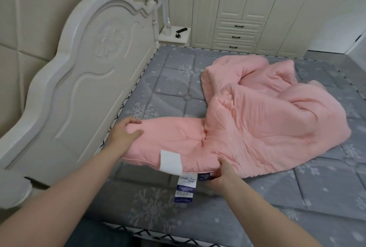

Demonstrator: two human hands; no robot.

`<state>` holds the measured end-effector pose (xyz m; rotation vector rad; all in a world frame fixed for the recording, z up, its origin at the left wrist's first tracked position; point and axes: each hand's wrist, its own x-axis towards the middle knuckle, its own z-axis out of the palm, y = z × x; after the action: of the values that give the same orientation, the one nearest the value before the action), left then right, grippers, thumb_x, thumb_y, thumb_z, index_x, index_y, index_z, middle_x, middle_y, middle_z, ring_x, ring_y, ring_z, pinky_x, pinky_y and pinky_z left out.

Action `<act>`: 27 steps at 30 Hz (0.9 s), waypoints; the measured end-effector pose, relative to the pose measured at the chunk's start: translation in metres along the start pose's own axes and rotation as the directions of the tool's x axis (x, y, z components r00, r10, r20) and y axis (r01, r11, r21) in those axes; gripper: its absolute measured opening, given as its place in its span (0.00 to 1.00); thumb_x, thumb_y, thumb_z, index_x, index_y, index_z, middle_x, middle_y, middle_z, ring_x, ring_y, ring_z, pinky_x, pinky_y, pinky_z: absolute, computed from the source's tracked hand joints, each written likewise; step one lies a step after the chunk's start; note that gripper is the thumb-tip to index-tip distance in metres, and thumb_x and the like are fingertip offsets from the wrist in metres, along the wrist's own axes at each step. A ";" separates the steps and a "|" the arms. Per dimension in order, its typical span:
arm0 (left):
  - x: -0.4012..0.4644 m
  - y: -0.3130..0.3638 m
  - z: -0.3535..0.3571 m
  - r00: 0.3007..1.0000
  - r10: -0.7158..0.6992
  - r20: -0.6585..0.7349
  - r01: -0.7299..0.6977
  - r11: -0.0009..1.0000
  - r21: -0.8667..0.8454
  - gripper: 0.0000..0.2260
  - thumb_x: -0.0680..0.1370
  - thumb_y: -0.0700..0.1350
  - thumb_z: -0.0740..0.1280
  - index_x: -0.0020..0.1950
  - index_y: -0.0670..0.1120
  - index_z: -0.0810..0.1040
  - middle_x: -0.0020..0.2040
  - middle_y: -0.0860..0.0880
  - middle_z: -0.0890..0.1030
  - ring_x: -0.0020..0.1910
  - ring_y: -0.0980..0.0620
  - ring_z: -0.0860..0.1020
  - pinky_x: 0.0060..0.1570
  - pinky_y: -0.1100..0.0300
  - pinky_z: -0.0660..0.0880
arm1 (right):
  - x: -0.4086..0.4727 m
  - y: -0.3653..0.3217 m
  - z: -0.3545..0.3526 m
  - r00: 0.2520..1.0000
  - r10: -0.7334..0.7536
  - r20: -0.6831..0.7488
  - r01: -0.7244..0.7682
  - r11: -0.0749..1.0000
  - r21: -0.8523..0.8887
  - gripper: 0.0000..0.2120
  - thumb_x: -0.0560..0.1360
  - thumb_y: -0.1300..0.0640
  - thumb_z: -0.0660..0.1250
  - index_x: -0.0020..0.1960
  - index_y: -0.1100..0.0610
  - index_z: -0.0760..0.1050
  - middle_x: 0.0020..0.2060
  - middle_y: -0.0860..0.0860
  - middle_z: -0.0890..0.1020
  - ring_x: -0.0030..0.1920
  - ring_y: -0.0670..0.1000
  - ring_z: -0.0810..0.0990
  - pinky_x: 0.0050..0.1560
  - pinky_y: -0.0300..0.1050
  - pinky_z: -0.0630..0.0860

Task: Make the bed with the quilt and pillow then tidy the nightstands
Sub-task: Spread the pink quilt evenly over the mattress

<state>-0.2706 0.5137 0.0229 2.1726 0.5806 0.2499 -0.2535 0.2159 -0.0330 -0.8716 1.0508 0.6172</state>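
Gripping a pink quilt (pixel 257 119) by its near edge, a person leans over a bed with both bare arms reaching forward. At far left stands a carved cream headboard (pixel 83 80), glossy and scalloped. The left hand (pixel 123 134) holds the quilt's left corner close to the headboard, thumb on top and fingers curled round the padded fold, probably to draw that corner toward the head of the bed. A white patch and a hanging care label (pixel 185 189) mark this edge. Further right, the right hand (pixel 221 174) pinches the same edge, fingers pressed together, keeping it taut between the hands. The rest of the quilt, soft, puffy and creased, lies bunched mid-bed on a grey quilted mattress (pixel 277 197) printed with snowflakes. Far beyond, a white nightstand (pixel 168 38) carries small items. No pillow is visible.
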 end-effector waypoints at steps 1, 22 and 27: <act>0.000 0.003 0.001 1.000 -0.022 -0.020 0.021 0.999 -0.026 0.11 0.69 0.43 0.76 0.49 0.55 0.81 0.53 0.54 0.81 0.52 0.53 0.77 0.51 0.61 0.68 | 0.000 0.001 0.001 1.000 0.015 0.002 -0.015 1.000 0.015 0.29 0.71 0.41 0.71 0.61 0.62 0.71 0.50 0.63 0.79 0.57 0.65 0.79 0.58 0.64 0.75; 0.024 -0.031 -0.082 0.994 0.110 -0.001 -0.110 0.993 0.037 0.09 0.71 0.44 0.74 0.49 0.53 0.82 0.51 0.57 0.82 0.52 0.56 0.78 0.54 0.65 0.68 | -0.009 0.064 0.075 0.988 -0.142 -0.054 0.143 0.990 0.017 0.30 0.72 0.44 0.72 0.68 0.57 0.70 0.61 0.57 0.79 0.58 0.60 0.80 0.57 0.58 0.78; 0.050 -0.070 -0.162 0.987 0.120 -0.107 -0.108 0.988 0.109 0.07 0.72 0.44 0.73 0.48 0.54 0.81 0.52 0.58 0.81 0.53 0.55 0.77 0.54 0.63 0.68 | -0.012 0.129 0.137 0.997 -0.079 -0.025 0.079 0.997 -0.010 0.27 0.71 0.47 0.74 0.64 0.59 0.72 0.52 0.57 0.81 0.49 0.59 0.82 0.60 0.57 0.77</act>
<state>-0.3091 0.6878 0.0673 2.3059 0.5430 0.4160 -0.2947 0.4000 -0.0312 -0.9265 1.0322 0.5455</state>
